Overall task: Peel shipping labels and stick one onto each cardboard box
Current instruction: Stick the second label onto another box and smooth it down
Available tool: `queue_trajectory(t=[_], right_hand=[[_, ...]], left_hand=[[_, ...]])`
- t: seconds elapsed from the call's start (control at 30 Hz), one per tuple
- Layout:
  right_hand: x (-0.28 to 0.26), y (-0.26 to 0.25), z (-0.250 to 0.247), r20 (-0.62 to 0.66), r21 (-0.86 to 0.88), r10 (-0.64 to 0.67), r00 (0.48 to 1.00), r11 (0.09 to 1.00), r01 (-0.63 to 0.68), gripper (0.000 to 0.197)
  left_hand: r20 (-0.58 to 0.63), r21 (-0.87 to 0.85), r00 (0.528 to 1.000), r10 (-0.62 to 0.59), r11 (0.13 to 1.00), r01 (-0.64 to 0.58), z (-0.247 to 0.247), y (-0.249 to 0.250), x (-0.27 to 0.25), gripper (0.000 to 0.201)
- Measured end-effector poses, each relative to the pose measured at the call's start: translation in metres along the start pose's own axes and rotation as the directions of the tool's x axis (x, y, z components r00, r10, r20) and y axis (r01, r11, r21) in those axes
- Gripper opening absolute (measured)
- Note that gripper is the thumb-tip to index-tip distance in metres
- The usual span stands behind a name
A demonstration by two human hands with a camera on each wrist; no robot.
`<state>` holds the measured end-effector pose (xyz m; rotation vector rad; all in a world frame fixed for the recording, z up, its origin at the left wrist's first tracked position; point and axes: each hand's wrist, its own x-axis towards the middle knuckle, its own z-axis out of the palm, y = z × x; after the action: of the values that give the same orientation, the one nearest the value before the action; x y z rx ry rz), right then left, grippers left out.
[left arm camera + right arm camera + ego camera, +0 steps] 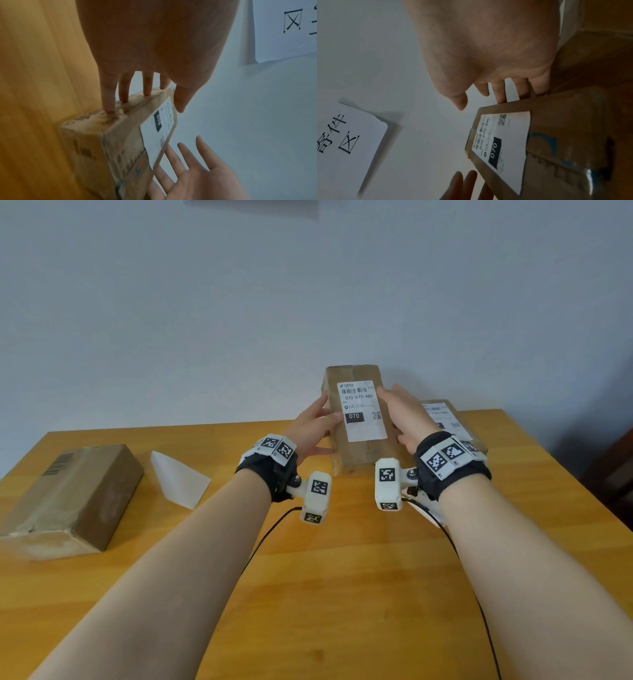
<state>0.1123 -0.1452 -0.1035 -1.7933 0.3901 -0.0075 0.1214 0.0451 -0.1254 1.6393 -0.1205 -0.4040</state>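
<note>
A long cardboard box (356, 455) sits between my two hands, its far end tilted up toward the wall. A white shipping label (363, 412) marked 070 is stuck on its top face. My left hand (315, 429) presses straight fingers (109, 97) against the box's left side (120, 142), with the thumb free near the label (159, 132). My right hand (404, 412) lies flat along the right side, fingers spread (197, 175). The right wrist view shows the label (505, 142) flat on the box (565, 135).
A second labelled box (459, 422) lies behind my right hand. An unlabelled taped box (75, 494) lies at the left of the wooden table (308, 577), with a white backing sheet (178, 477) beside it. A paper sign (347, 142) hangs on the wall.
</note>
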Motion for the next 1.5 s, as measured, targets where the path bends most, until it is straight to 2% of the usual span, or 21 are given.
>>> queue_trajectory(t=[0.3,0.37,0.43,0.5,0.57,0.63,0.77,0.93,1.03,1.13,1.27,1.33,1.43,1.5], right_hand=[[0.012,0.015,-0.002,0.019,0.042,0.017,1.000,0.999,-0.018,0.074],[0.007,0.013,-0.003,0.022,0.038,0.007,1.000,0.999,-0.008,0.062],[0.005,0.010,-0.006,0.027,0.029,0.003,1.000,1.000,-0.004,0.043],[-0.001,0.007,-0.008,0.043,0.050,0.031,0.999,0.998,-0.033,0.020],[-0.006,0.003,-0.009,0.052,0.062,0.042,0.998,0.997,-0.046,0.014],[-0.011,0.000,-0.007,0.068,0.027,0.033,0.997,0.999,-0.035,0.017],[-0.021,-0.004,0.000,0.104,-0.057,0.011,0.995,0.998,-0.006,0.039],[-0.041,-0.015,0.026,0.180,-0.085,-0.006,0.984,0.996,0.022,0.026],[-0.057,-0.023,0.052,0.241,-0.119,-0.012,0.970,0.992,0.042,0.022],[-0.072,-0.030,0.074,0.318,-0.166,-0.009,0.948,0.984,0.065,0.021],[-0.086,-0.033,0.095,0.380,-0.204,0.010,0.925,0.976,0.073,0.024],[-0.090,-0.032,0.101,0.389,-0.220,0.024,0.921,0.973,0.068,0.023],[-0.094,-0.028,0.102,0.396,-0.231,0.040,0.917,0.971,0.057,0.024],[-0.096,-0.026,0.099,0.387,-0.229,0.051,0.921,0.973,0.042,0.027]], left_hand=[[-0.075,-0.133,0.993,-0.089,0.988,0.079,0.019,-0.007,0.014,0.056],[-0.081,-0.171,0.991,-0.109,0.981,0.094,0.020,-0.010,0.016,0.060],[-0.079,-0.158,0.992,-0.101,0.983,0.088,0.021,-0.010,0.018,0.066],[-0.078,-0.128,0.993,-0.090,0.989,0.080,0.022,-0.007,0.016,0.064],[-0.078,-0.102,0.993,-0.091,0.991,0.082,0.023,-0.004,0.014,0.058],[-0.074,-0.059,0.993,-0.091,0.994,0.087,0.023,-0.002,0.009,0.054],[-0.089,0.045,0.994,-0.070,0.996,0.074,0.015,0.000,-0.004,0.046],[-0.267,0.081,0.964,-0.018,0.996,0.041,-0.017,0.003,-0.031,0.031],[-0.370,0.161,0.929,0.019,0.986,0.044,-0.043,0.002,-0.053,0.030],[-0.473,0.307,0.879,0.057,0.946,0.104,-0.080,-0.007,-0.075,0.032],[-0.648,0.407,0.762,-0.002,0.845,0.348,-0.128,-0.027,-0.099,0.040],[-0.646,0.358,0.756,-0.102,0.834,0.419,-0.143,-0.038,-0.107,0.045],[-0.574,0.351,0.793,-0.203,0.814,0.462,-0.162,-0.056,-0.106,0.051],[-0.531,0.309,0.802,-0.273,0.819,0.484,-0.169,-0.064,-0.103,0.053]])
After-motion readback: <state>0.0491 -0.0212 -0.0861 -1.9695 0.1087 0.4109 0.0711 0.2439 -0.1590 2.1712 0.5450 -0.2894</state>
